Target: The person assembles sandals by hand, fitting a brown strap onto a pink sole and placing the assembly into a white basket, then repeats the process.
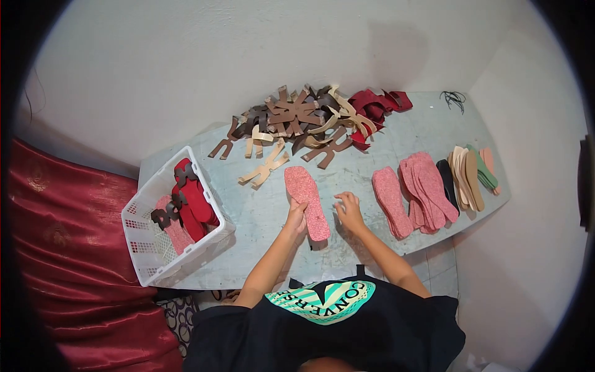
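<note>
My left hand [298,218] is closed round the edge of a pink speckled shoe sole [308,195], which it holds up over the table with the wide end pointing away from me. To the right of the sole, my right hand [349,212] hovers with its fingers apart and slightly curled, touching nothing that I can see. Beyond the sole's far end lies a cream sandal strap [266,168]. Right of my right hand, a pile of pink soles [392,199] rests on the table.
Brown, cream and red straps [296,115] are heaped at the back. A white plastic basket [214,230] at left holds red and pink soles with dark straps. More pink soles [426,189], black, beige and green soles [486,170] line the right. A red curtain [80,248] hangs left.
</note>
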Demonstrator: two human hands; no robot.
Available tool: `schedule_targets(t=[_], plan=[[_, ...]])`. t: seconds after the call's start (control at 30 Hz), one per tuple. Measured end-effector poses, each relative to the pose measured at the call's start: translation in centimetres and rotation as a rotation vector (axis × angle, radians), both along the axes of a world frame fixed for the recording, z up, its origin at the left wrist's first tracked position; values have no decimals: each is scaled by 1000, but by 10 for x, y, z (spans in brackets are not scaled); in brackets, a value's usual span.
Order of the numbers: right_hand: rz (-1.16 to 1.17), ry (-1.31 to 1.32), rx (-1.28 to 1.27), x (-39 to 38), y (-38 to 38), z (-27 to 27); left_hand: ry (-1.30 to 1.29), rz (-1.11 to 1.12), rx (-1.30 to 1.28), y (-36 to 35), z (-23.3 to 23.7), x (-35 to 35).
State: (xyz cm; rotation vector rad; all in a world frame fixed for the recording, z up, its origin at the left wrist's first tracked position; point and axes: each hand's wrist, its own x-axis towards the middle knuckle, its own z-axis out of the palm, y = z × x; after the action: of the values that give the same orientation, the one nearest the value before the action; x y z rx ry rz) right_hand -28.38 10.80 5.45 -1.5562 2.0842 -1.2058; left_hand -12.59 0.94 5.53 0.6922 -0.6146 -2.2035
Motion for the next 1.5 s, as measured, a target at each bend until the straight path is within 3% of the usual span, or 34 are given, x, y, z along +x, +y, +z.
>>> schedule_targets(t=[0.23,0.43,0.57,0.67,0.73,0.83,0.93,1.03,1.17,1.37,1.43,1.5], plan=[[215,306,322,-23,-74,-17,-21,19,29,-24,-13,7],[161,395,459,-28,-104,-29,-7,-7,72,-23,-23,18],[151,330,429,-39,-112,-47,-5,-32,68,-17,-10,30],[212,281,257,-48,-115,-51,-30,-32,27,-17,-4,37],[347,333,203,-50,-112,-38,-33,-33,0,-16,-2,37],[291,448,437,-42,-109,-24,9,-28,-9,-11,-4,42],[262,396,610,-29,-111,-19,43,-37,-2,-10,-2,36],[150,404,662,-24,-126,-35,-9,-19,14,-3,4,39],[165,368,695,-27,-126,-34,-13,7,72,3,4,49],[254,419,302,-58,-125,-31,-57,37,-4,-11,0,57],[270,211,-31,-62,-109,0,-120,54,-37,-14,-1,59],[259,175,-122,-60,-88,35,-180,69,-73,-15,2,62]])
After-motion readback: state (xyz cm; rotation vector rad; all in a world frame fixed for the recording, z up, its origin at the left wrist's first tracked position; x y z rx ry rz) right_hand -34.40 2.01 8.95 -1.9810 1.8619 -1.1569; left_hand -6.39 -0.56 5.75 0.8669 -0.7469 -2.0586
